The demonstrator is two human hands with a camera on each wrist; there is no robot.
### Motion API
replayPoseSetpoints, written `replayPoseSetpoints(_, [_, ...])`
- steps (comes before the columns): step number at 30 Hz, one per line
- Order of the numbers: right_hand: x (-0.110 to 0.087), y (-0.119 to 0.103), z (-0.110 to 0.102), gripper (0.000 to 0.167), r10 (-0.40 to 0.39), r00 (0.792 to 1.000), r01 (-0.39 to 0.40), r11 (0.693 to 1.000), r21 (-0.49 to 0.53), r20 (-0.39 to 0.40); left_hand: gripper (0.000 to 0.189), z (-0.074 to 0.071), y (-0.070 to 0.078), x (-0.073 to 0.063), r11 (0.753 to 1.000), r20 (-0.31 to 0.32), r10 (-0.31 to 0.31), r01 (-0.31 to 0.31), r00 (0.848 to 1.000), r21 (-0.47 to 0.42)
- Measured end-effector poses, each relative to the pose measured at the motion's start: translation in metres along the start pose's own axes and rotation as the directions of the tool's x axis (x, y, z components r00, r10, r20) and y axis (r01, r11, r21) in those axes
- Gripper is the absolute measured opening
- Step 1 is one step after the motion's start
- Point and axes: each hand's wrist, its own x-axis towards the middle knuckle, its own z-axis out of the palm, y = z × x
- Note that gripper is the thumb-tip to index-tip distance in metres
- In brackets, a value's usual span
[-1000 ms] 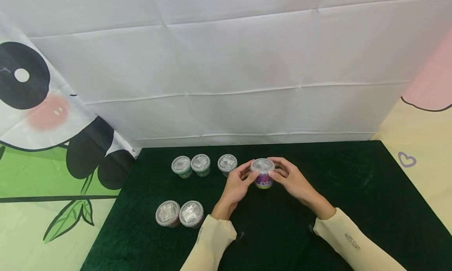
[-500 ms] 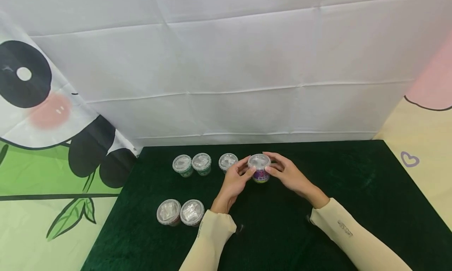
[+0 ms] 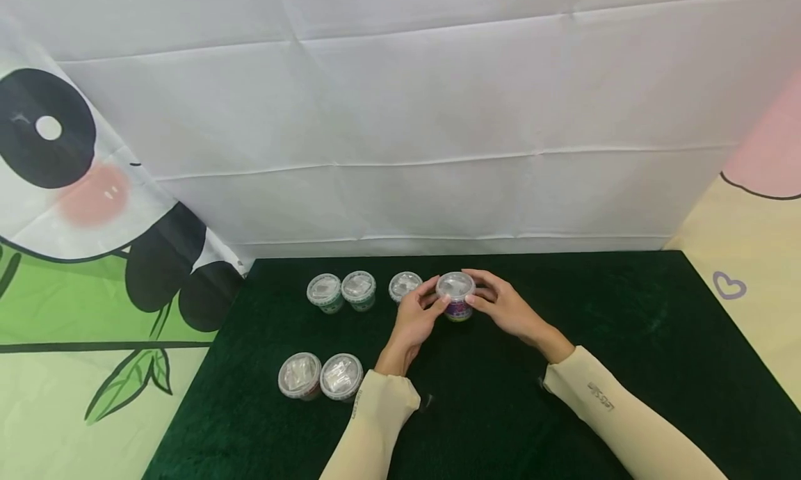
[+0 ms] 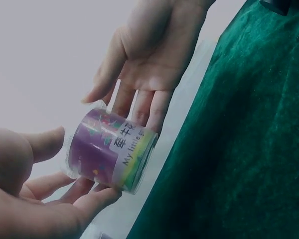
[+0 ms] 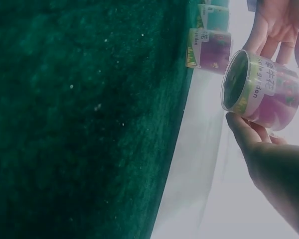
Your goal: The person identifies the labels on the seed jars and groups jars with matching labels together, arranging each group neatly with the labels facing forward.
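Note:
Between both hands I hold a small clear-lidded plastic tub [image 3: 459, 309] with a purple label marked "My little garden". It is upright and raised off the table, its underside showing in the right wrist view. My left hand [image 3: 414, 323] grips its left side with the fingertips, and my right hand [image 3: 508, 309] grips the right side. In the left wrist view the tub [image 4: 102, 149] spans the gap between the two hands. Just left of it stands a similar tub [image 3: 405, 283], partly hidden by my left hand; the right wrist view shows its purple label [image 5: 214, 51].
Two tubs with green labels, the left one [image 3: 325, 292] and its neighbour [image 3: 359, 290], stand at the back left. Nearer, a front pair, one tub [image 3: 299, 376] beside another [image 3: 341, 376], sits left of my left forearm. Dark green cloth [image 3: 601, 313] covers the table; a white sheet [image 3: 407, 118] hangs behind.
The held tub has shifted a little left and away from me, toward the similar tub in the back row. Both hands moved with it; the other tubs stay put.

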Motion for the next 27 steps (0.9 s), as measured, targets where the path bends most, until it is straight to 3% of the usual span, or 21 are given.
replayPoseSetpoints(8, [0.008, 0.006, 0.007, 0.057, -0.001, 1.000, 0.001, 1.000, 0.005, -0.011, 0.049, 0.005, -0.004, -0.001, 0.999, -0.120, 0.036, -0.034, 0.992, 0.018])
replayPoseSetpoints(17, [0.018, 0.014, 0.016, 0.057, -0.002, 0.999, 0.002, 1.000, 0.004, -0.044, 0.040, 0.012, -0.005, -0.004, 0.994, -0.294, 0.094, -0.073, 0.951, 0.082])
replayPoseSetpoints(23, [0.022, 0.015, 0.024, 0.055, 0.023, 0.997, -0.022, 1.000, 0.016, -0.073, 0.036, 0.011, -0.007, -0.003, 0.994, -0.340, 0.094, -0.070, 0.936, 0.082])
replayPoseSetpoints(27, [0.026, 0.017, 0.027, 0.054, 0.022, 0.997, -0.021, 1.000, 0.006, -0.070, 0.036, 0.011, -0.011, -0.001, 0.990, -0.353, 0.125, -0.094, 0.927, 0.104])
